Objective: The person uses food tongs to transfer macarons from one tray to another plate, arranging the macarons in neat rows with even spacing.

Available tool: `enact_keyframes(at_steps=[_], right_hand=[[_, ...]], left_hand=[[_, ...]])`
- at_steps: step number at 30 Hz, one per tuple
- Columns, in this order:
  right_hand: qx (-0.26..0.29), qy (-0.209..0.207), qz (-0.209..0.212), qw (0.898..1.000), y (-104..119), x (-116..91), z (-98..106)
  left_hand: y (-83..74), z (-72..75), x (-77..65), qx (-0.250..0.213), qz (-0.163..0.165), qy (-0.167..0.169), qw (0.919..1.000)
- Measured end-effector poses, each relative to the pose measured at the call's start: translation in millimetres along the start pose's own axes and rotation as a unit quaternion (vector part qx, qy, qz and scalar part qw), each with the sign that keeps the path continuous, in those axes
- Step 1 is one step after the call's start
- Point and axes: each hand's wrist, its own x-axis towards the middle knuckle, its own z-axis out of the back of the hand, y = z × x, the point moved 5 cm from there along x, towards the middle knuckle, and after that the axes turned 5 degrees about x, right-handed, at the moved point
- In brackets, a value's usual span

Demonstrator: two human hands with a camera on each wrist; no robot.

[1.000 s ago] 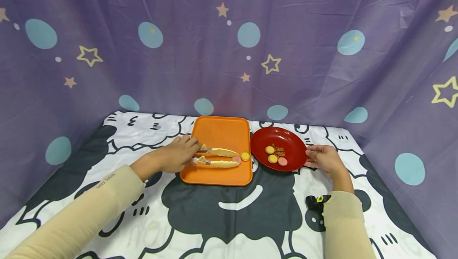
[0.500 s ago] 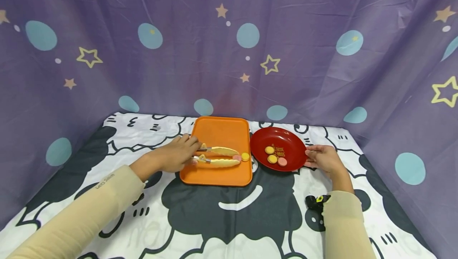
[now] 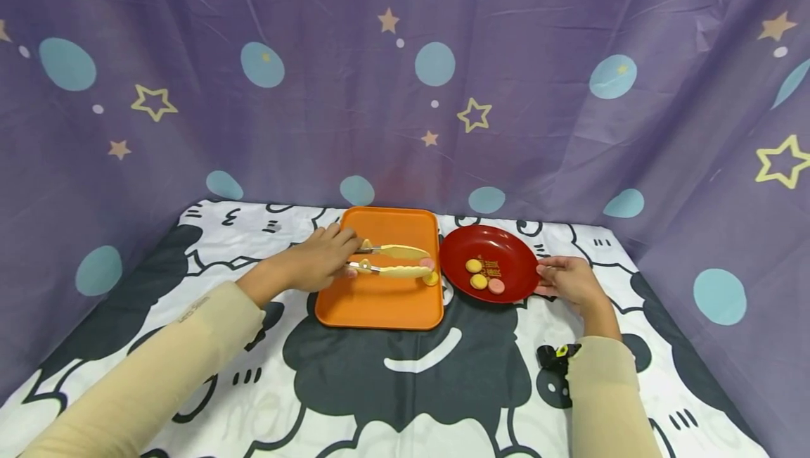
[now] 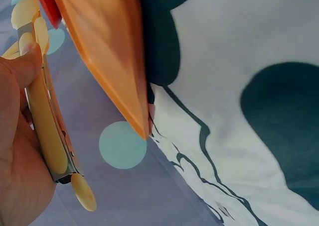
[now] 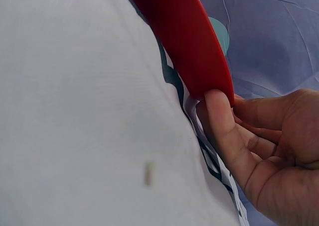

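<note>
My left hand [image 3: 319, 259] grips yellow-handled tongs [image 3: 400, 271] over the orange tray [image 3: 380, 309]. A pink round piece like a macaron [image 3: 427, 263] shows between the tong tips. One yellow macaron-like piece [image 3: 432, 280] lies at the tray's right side, partly covered by the lower tip. In the left wrist view the thumb presses along the tongs' handle [image 4: 46, 126]. My right hand [image 3: 572, 282] pinches the right rim of the red plate [image 3: 460, 245], thumb and fingers on its edge [image 5: 199, 52]. On that plate are two yellow pieces [image 3: 479, 281] and a pink one [image 3: 496, 286].
The plate stands right beside the tray, on a white and dark cartoon-print cloth [image 3: 411, 395]. A purple curtain [image 3: 354, 92] with stars and dots rises behind and at both sides. A small black object [image 3: 555, 357] is by the right sleeve.
The tongs have risen and shifted slightly right, with the pink piece moving along between their tips. The lower tip now overlaps the yellow piece. My right hand keeps its hold on the plate.
</note>
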Motion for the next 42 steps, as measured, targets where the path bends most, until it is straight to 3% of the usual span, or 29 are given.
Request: enact_keyframes(at_steps=[22, 32, 42], right_hand=[[-0.003, -0.001, -0.003, 1.000, -1, 0, 0], [-0.003, 0.002, 0.000, 1.000, 1, 0, -1], [0.000, 0.000, -0.003, 1.000, 1, -1, -1]], left_hand=[[0.8, 7.3, 43.8, -0.001, -0.005, -0.017, 0.9998], [-4.8, 6.6, 63.3, -0.005, 0.005, 0.009, 0.9999], [-8.1, -3.6, 81.6, -0.008, 0.016, 0.034, 0.9993]])
